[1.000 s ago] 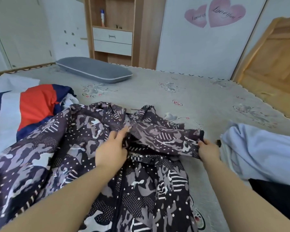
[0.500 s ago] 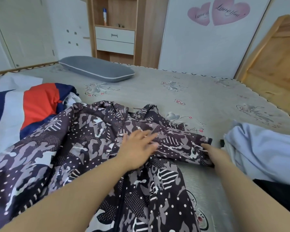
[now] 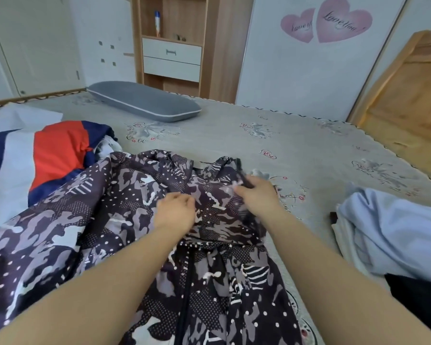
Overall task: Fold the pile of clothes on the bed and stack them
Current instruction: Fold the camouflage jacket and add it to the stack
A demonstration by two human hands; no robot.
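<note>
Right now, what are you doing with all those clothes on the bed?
A person is folding a dark patterned jacket spread out on the bed. The left hand rests on the middle of it, while the right hand grips a folded-over part near the top. It is only partly folded. A red, white and blue garment lies to the left, and a pale blue one waits on the right.

You are looking at a jacket (image 3: pixel 125 227) showing a dark purple-black camouflage print with grey blotches, white dots and striped patches. To your left a garment (image 3: pixel 47 155) is showing navy, white and red-orange blocks. To your right a shirt (image 3: pixel 393 235) is showing pale blue beside something black (image 3: pixel 418 297). The bed (image 3: pixel 296 145) is wearing grey with faint floral and heart motifs; the pillow (image 3: pixel 144 100) is showing slate grey with white piping. Pink hearts (image 3: pixel 329 19) are decorating the white wall.
</note>
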